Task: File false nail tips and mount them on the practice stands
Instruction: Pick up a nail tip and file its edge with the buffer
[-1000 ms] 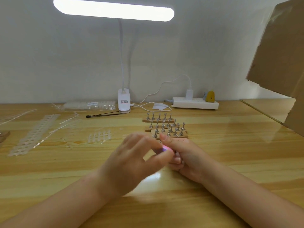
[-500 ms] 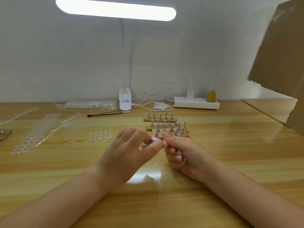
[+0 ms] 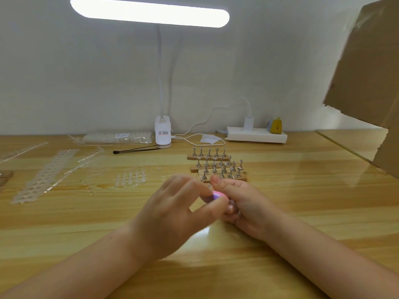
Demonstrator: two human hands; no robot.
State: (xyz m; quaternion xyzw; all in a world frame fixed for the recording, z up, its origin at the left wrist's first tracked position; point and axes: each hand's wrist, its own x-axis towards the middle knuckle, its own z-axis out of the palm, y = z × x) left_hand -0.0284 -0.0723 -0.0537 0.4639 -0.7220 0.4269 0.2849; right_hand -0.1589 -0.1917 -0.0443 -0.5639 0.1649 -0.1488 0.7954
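My left hand [image 3: 172, 212] is blurred at the table's middle and pinches a small pink nail file [image 3: 217, 195] between thumb and fingers. The file's tip meets my right hand [image 3: 246, 203], whose fingers are curled. Its thumb and forefinger pinch a tiny clear nail tip [image 3: 209, 186] that barely shows. Just behind both hands stand the practice stands [image 3: 218, 167]: wooden bars in rows with several bare metal holders. A small group of loose clear nail tips [image 3: 131, 179] lies on the table to the left of the hands.
Clear plastic strips [image 3: 45, 175] lie at the left, with a bag of nail tips [image 3: 116, 138] and a thin black tool [image 3: 138, 149] behind. A clip lamp [image 3: 163, 132], its cable, and a power strip [image 3: 257, 134] line the wall. Cardboard [image 3: 371, 83] rises at right.
My left hand with the pink file moved up and left, then back down toward my right hand. The right hand kept its pinch and hardly shifted.
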